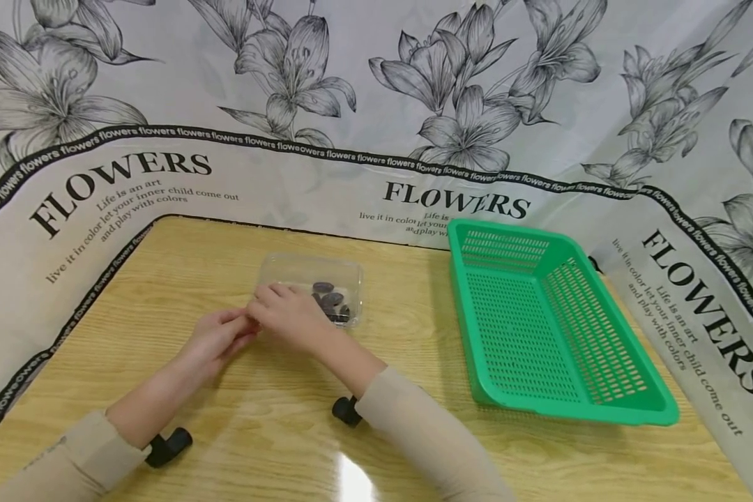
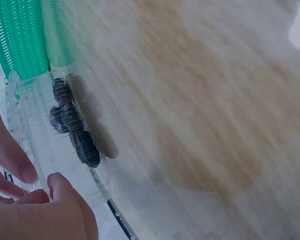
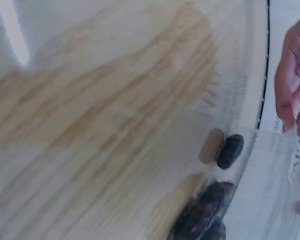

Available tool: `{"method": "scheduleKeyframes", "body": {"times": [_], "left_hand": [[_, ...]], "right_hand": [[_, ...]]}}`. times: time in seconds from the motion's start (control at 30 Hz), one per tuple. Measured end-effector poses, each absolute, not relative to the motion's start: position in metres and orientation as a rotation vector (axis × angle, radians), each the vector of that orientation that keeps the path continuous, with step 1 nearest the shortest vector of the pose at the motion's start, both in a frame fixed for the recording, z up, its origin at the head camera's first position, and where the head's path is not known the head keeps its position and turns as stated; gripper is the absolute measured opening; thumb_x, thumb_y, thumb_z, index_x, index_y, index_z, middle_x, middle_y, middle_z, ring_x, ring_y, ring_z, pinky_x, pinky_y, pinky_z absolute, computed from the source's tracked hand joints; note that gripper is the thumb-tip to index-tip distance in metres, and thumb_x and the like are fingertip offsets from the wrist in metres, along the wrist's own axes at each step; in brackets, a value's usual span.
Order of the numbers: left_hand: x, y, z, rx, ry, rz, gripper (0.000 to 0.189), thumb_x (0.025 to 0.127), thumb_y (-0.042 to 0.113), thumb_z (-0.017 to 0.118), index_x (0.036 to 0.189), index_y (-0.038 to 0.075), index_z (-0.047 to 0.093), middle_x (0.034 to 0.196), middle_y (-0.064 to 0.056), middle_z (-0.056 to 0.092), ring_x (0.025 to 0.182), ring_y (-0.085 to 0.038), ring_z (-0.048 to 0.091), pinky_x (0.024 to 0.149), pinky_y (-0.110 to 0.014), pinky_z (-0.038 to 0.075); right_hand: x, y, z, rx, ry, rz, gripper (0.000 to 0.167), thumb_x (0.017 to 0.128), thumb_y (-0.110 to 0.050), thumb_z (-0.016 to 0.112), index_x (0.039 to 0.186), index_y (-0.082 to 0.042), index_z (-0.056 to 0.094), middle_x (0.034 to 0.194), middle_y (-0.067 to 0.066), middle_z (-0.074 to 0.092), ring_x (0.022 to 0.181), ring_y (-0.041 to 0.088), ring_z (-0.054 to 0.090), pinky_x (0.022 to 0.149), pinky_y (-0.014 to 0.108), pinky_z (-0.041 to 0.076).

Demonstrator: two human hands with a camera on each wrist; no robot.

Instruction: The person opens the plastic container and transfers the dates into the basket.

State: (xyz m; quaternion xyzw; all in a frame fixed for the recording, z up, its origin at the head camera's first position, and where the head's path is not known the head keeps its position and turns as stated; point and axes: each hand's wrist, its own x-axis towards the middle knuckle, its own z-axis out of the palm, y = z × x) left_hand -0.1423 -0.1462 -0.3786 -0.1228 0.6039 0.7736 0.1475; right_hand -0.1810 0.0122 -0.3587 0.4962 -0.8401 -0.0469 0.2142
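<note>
A clear plastic box (image 1: pixel 345 272) holds several dark oval fruits (image 1: pixel 331 298) that look like elongated grapes; they lie in its right part in the head view. At the box's near left corner, my left hand (image 1: pixel 216 340) pinches the edge between thumb and forefinger. My right hand (image 1: pixel 291 317) reaches across the box's left part, its bent fingers gripping the same side, close against the left fingertips. In the left wrist view, the right hand (image 2: pixel 7 145) comes in at the left edge above the left hand (image 2: pixel 50 215). The right thumb is hidden in the head view.
A green perforated basket (image 1: pixel 467 328) stands on the right of the wood-patterned table (image 1: pixel 401 335). A white sheet (image 1: pixel 326 181) with flower print and lettering surrounds the table at the back and sides. Black wrist mounts (image 1: pixel 169 446) show below both forearms.
</note>
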Motion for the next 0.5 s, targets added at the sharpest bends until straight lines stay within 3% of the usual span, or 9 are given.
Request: {"method": "scheduleKeyframes", "body": {"times": [0.2,0.5], "left_hand": [[-0.141,-0.144,-0.375,-0.411,1.688,2.184,0.059,0.094,0.005,0.052,0.142,-0.008,0.02,0.085,0.0,0.061,0.078,-0.006,0.062,0.075,-0.022,0.054],[-0.137,-0.137,-0.378,-0.394,1.593,2.142,0.063,0.098,0.009,0.045,0.145,-0.008,0.007,0.082,0.004,0.061,0.074,-0.006,0.062,0.077,-0.03,0.054]], "right_hand": [[-0.183,0.041,-0.351,1.458,-2.503,0.065,0.039,0.09,-0.025,0.063,0.127,-0.017,0.055,0.124,0.003,0.054,0.12,0.021,0.046,0.098,0.036,0.041],[-0.187,0.088,-0.346,1.392,-2.473,0.362,0.035,0.083,-0.019,0.072,0.115,-0.009,0.062,0.118,0.013,0.057,0.112,0.027,0.051,0.096,0.038,0.043]]}}
